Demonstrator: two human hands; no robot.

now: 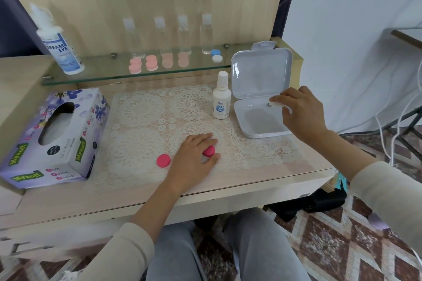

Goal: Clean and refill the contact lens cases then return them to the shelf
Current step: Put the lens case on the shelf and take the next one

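Note:
My left hand (194, 155) rests on the lace mat and pinches a hot-pink cap (209, 151) between fingers and thumb. A second hot-pink cap (163, 160) lies just left of that hand. My right hand (299, 112) hovers over the open white plastic box (260, 128) and pinches a small white piece (274, 104) above its tray. A small solution bottle (221, 98) stands left of the box. On the glass shelf (102, 75) sit pale pink lens cases (143, 65) and a blue and white case (216, 55).
A large Dream Eye solution bottle (59, 41) stands at the shelf's left end, with several clear empty bottles (159, 36) behind the cases. A tissue box (52, 137) occupies the desk's left side. Cables and a black bag (319, 203) lie on the floor at right.

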